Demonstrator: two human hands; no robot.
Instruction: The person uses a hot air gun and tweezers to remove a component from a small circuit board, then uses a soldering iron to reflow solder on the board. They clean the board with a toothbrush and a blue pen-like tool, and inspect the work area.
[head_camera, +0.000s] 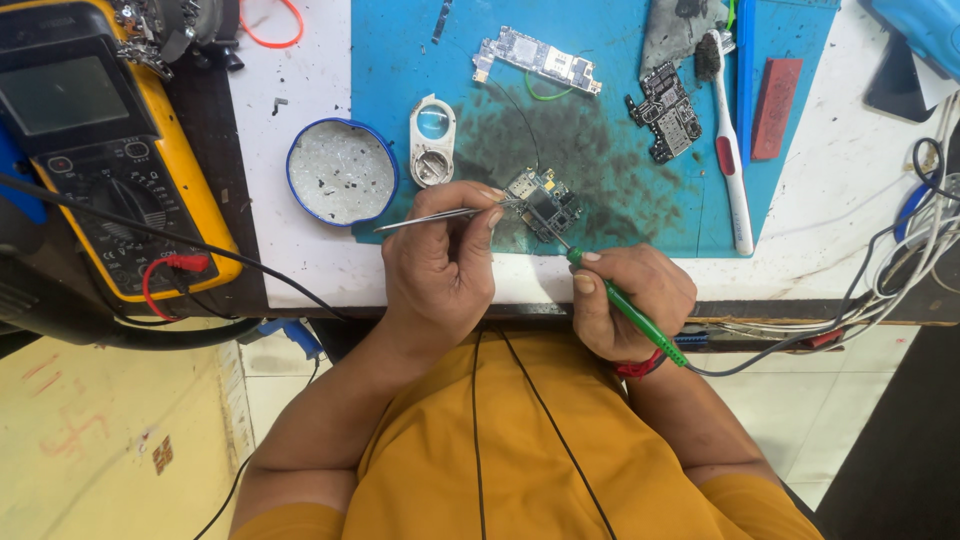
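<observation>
I see the small circuit board (541, 203) lying on the blue mat (400, 80), near the surface's front edge, in a dark sooty patch. My left hand (440, 262) is clenched around metal tweezers (435, 216), whose tips touch the board's left side. My right hand (632, 300) grips a green-handled soldering iron (628, 310), its tip meeting the board's lower right part. Just beyond the left hand lie a white loupe (432, 140) and a round blue-rimmed tin (341, 172). Toward the mat's far edge lie two more circuit boards (538, 58), and a white toothbrush (728, 140) and a red block (776, 108) lie at its right side. A yellow multimeter (100, 150) fills the surface's far left corner; cables (900, 260) crowd the right edge.
</observation>
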